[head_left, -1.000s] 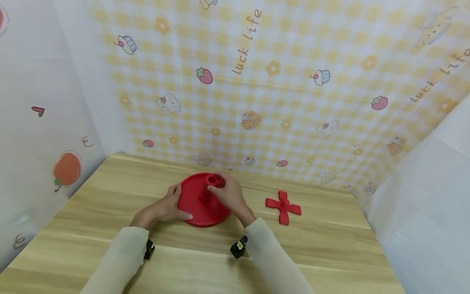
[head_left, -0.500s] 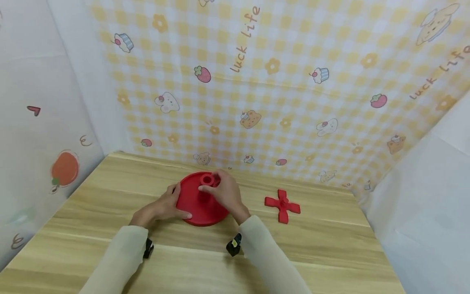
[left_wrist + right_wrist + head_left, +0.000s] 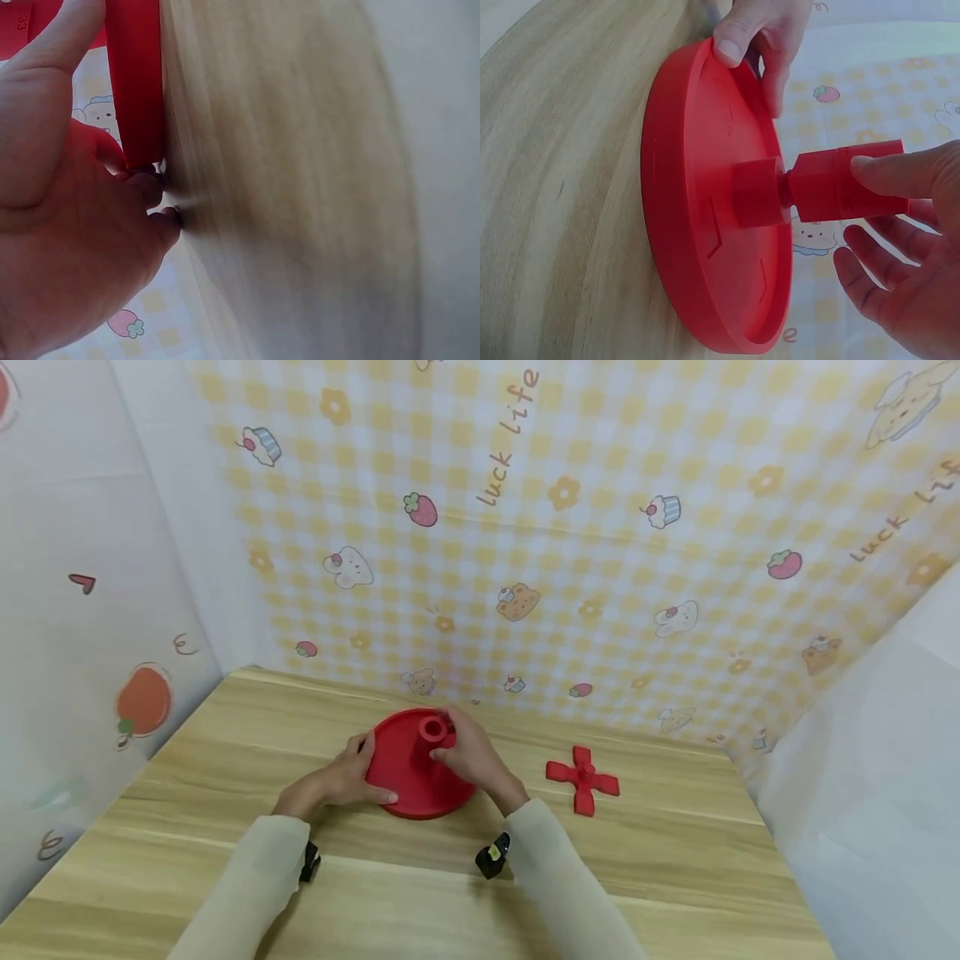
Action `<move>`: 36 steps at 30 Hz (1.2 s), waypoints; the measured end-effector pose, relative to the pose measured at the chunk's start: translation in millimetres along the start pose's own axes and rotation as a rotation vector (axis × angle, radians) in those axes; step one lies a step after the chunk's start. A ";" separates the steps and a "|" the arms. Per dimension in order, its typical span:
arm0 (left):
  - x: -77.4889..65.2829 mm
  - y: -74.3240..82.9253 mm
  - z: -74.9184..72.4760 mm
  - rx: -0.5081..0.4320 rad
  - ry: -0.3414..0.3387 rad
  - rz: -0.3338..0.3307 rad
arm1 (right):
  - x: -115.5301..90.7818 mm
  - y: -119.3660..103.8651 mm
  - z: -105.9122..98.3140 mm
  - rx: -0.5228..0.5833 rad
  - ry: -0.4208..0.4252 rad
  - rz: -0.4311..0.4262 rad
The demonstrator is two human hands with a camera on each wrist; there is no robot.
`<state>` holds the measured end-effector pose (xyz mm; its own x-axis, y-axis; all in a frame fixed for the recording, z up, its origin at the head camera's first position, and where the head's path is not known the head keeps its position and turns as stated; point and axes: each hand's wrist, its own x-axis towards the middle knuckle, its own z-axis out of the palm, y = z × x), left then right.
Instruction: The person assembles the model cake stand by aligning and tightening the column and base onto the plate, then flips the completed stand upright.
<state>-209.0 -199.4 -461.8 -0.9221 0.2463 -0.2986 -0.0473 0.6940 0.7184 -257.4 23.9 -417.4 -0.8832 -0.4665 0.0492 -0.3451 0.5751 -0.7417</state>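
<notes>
A round red tray-like disc (image 3: 397, 768) with a raised rim rests on the wooden table. My left hand (image 3: 348, 777) grips its left edge, thumb over the rim; in the left wrist view the fingers curl at the disc's side (image 3: 136, 82). From the disc's middle rises a short round hub (image 3: 759, 193). A red faceted hollow post (image 3: 821, 187) stands on that hub, joined by a narrow neck visible between them. My right hand (image 3: 472, 752) holds the post near its top, thumb on one face, index finger behind, the other fingers spread loosely away.
A flat red cross-shaped piece (image 3: 582, 779) with a small centre peg lies on the table (image 3: 675, 852), right of the disc. A yellow-checked cloth (image 3: 465, 560) hangs behind the table, with white sheets at both sides.
The right thumb reached across the post's front half a second ago and now sits at its right side. The post's top shifts slightly. The left hand keeps its hold on the disc.
</notes>
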 end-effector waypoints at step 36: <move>3.7 -1.1 -0.2 0.009 -0.008 -0.001 | 8.7 9.3 19.6 -0.051 0.189 0.036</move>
<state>-212.4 -199.5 -463.6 -0.9190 0.2508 -0.3041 -0.0447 0.7003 0.7125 -262.0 12.1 -437.0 -0.9375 -0.3130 0.1520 -0.3238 0.6247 -0.7106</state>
